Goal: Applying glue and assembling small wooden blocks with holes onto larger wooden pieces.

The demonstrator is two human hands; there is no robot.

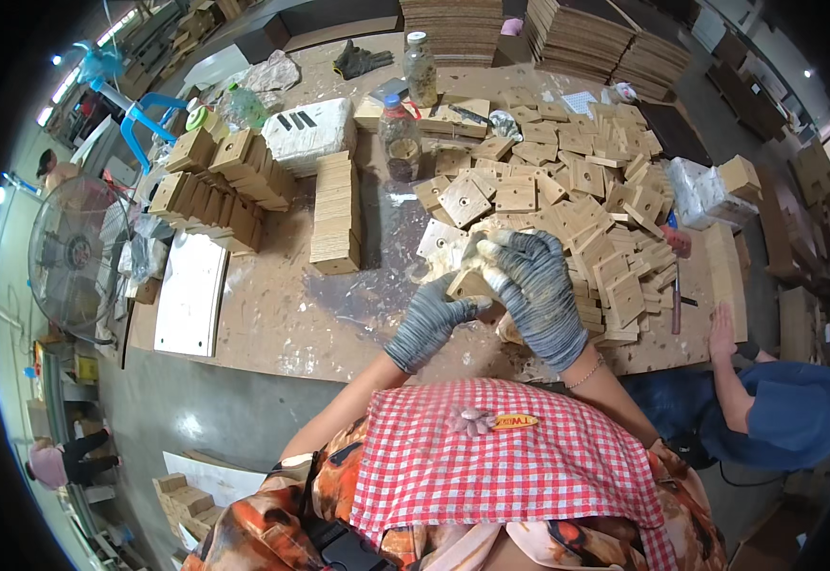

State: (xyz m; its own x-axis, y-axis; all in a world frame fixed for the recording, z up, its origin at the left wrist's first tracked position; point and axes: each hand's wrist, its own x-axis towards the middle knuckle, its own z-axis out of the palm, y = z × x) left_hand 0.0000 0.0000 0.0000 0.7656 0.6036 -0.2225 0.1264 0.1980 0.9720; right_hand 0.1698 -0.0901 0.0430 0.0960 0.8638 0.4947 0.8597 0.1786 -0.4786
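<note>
Close to the table's front edge, both my hands wear grey striped work gloves and meet over a small wooden block (470,285). My left hand (429,324) is closed on the block, its thumb along the near side. Bent over the far side, my right hand (541,297) has its fingers pinched together at the block's top edge. What those fingertips grip is too small to make out. A pale crumpled rag (444,261) lies just beyond the block. To the right spreads a heap of square wooden blocks (515,195), several with a round hole in the middle.
A neat row of blocks (337,214) and stacked blocks (229,186) stand left, near a white board (189,295). Beyond are a blue-capped bottle (399,143) and a glass jar (420,71). A hammer (676,300) lies right, where a person (786,409) in blue touches the table.
</note>
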